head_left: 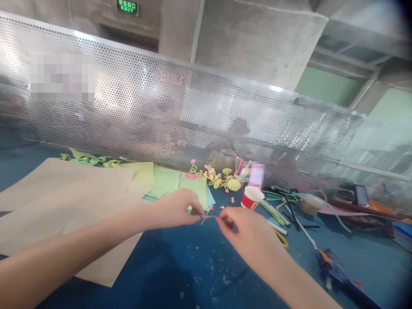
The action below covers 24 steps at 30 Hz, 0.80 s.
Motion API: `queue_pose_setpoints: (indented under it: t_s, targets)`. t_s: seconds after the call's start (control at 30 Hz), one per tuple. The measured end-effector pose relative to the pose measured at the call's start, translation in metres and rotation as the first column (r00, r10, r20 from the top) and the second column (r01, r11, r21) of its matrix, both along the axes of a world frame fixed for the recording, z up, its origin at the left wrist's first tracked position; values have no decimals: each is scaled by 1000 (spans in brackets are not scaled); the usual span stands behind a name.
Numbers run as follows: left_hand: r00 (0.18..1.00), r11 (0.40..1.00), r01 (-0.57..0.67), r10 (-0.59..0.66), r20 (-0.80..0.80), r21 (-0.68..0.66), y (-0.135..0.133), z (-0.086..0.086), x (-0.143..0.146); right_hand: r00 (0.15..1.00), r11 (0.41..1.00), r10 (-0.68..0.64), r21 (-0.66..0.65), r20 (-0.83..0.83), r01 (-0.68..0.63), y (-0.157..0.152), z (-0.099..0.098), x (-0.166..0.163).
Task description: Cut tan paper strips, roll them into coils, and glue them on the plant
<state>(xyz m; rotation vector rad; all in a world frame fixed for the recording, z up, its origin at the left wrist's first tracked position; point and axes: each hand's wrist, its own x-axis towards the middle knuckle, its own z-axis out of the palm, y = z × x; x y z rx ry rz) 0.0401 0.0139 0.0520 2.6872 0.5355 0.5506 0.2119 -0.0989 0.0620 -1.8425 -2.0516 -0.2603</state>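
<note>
My left hand [180, 208] and my right hand [240, 227] meet over the blue table, fingertips a short gap apart. Between them stretches a thin pale strip [210, 216], each end pinched between thumb and fingers. It is too small to tell whether it is paper or wire. Just behind my right hand stands a red and white paper cup [252, 198]. Sheets of green paper [165, 180] lie behind my left hand, and large beige sheets [106, 184] spread under and beside my left forearm.
Yellow paper pieces [234, 185] and a small pink and green spiral ornament [192, 171] sit near the perforated metal screen [128, 94]. To the right are green markers [272, 212], a yellow loop [282, 238], a blue and orange glue gun [337, 274] and a phone [361, 195].
</note>
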Motion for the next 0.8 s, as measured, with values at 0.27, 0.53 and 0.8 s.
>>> queue_pose_setpoints:
  t_s: [0.27,0.53,0.8]
  targets:
    - [977,985,-174,175,124,-14,-19,-7,12,951,989,-69,-145,-302,25,-3,4,-7]
    - [917,948,-193,266,299,-251,-26,-17,17,626,959,-25,-195,-780,-205,4,-2,-6]
    - [868,890,-119,308,390,-440,-26,-18,19,537,961,-52,-189,-842,-204,6,-3,-9]
